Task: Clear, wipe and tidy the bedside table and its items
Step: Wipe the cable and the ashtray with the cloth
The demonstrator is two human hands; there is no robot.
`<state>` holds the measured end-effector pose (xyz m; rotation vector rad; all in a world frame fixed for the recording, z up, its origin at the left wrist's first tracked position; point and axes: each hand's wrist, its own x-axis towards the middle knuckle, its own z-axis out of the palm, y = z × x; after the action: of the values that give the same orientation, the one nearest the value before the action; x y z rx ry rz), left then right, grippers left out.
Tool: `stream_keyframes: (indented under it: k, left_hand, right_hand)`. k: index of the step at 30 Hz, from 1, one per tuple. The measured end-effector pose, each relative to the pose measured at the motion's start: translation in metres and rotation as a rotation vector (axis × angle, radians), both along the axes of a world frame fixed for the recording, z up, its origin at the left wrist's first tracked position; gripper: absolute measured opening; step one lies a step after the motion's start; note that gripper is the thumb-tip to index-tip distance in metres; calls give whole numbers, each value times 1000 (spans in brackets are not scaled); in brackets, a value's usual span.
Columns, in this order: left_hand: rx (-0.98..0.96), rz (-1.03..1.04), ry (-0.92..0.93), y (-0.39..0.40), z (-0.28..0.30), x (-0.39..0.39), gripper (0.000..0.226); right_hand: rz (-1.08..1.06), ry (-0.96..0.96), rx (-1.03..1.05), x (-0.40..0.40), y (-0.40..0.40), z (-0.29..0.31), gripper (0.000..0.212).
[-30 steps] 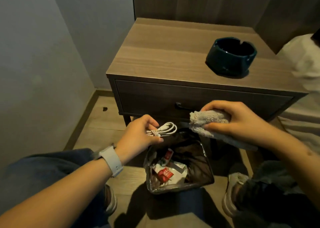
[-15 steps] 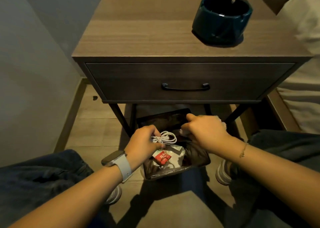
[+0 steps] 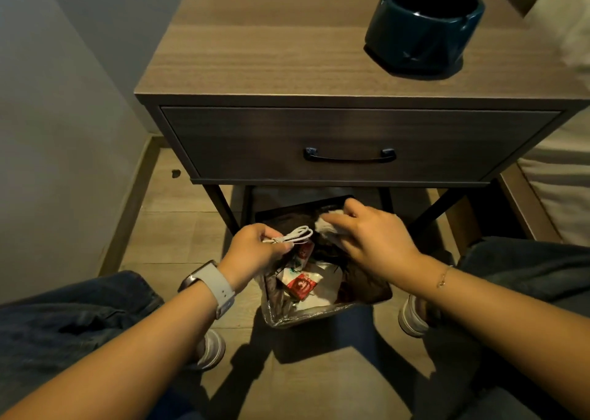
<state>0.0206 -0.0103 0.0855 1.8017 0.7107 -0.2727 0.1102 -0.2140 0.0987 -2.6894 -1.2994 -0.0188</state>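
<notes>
**Both hands occupied over the waste bin, below the bedside table**

Left hand (image 3: 255, 251): fingers curled in, thumb and fingertips pinching a coiled white charging cable (image 3: 295, 235). The loops of the cable stuck out to the right of the hand, above the open bin. A pale grey watch (image 3: 210, 284) sat on that wrist.

Right hand (image 3: 372, 240): fingers curled down around a crumpled light grey cloth (image 3: 325, 225). Only a bunched end of the cloth showed past the knuckles; the rest was hidden under the hand. A thin chain bracelet (image 3: 444, 276) lay on the wrist. The two hands were close together but apart.

Small bin with a clear plastic liner (image 3: 319, 311): stood on the wooden floor in front of the table legs, directly under both hands. Red-and-white wrappers (image 3: 300, 285) and white paper lay inside.

Wood-grain bedside table with one drawer (image 3: 287, 55): drawer shut, dark bar handle (image 3: 349, 156) untouched. A dark teal faceted ashtray (image 3: 424, 23) stood upright near the right rear of the top, well apart from both hands.
</notes>
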Motion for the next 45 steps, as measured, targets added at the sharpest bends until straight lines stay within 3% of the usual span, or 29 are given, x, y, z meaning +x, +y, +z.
stream_keyframes:
  k: [1, 3, 6, 7, 11, 13, 16, 17, 19, 21, 23, 26, 28, 30, 32, 35, 36, 38, 41, 45]
  left_hand:
    - [-119, 17, -7, -3, 4, 0, 4]
    - [-357, 53, 9, -10, 10, 0, 8]
    - [-543, 186, 79, -9, 10, 4, 16]
    - [-563, 229, 94, -5, 8, 6, 18]
    - [-692, 243, 163, -6, 8, 7, 12]
    - [-782, 245, 192, -12, 10, 6, 14]
    - [-793, 268, 214, -12, 13, 8, 16]
    - [-792, 282, 210, -10, 13, 9, 17]
    - [-809, 329, 195, -8, 11, 11, 17]
    - [-841, 368, 183, -11, 11, 12, 17]
    - [-877, 384, 178, -17, 13, 12, 18]
    - [-914, 443, 178, -22, 13, 12, 20]
    - [-930, 458, 178, -19, 12, 14, 20]
    - [-956, 464, 173, -17, 15, 16, 20]
    - [-988, 467, 180, -19, 17, 14, 19]
    - [-885, 414, 178, -27, 12, 9, 37]
    - [-858, 411, 172, -28, 10, 8, 43]
    - [-863, 455, 154, -27, 10, 8, 34]
    - [-915, 535, 109, -24, 12, 10, 13]
    - [-902, 535, 89, -30, 16, 10, 10]
  right_hand:
    - [62, -34, 72, -6, 6, 2, 48]
    - [186, -58, -24, -17, 8, -6, 47]
    - [-3, 56, -330, -1, -4, -18, 41]
    - [-48, 68, -305, 3, -5, -16, 41]
    - [46, 16, 184, -4, 10, -3, 48]
    - [108, 82, 84, -5, 8, -11, 49]
    - [-99, 179, -163, 11, -6, -22, 44]
    - [-138, 178, -131, 14, -6, -19, 44]
    - [-116, 131, 122, 10, -1, -7, 45]
    - [44, 145, 315, -1, 7, 5, 46]
    - [151, 208, 194, -7, 6, -6, 45]
    - [-120, 236, -90, 11, -8, -22, 42]
    - [-177, 240, 93, 14, -7, -15, 42]
    - [-45, 272, 326, 3, 2, -2, 43]
    - [56, 277, 222, -4, 7, -3, 44]
    - [-204, 293, -91, 10, -1, -16, 42]
    - [-257, 299, -51, 14, -2, -15, 41]
    - [-286, 314, 145, 14, 0, -6, 37]
    - [-343, 554, 363, 9, 2, 6, 29]
    - [-553, 1036, 339, 7, 4, 4, 16]
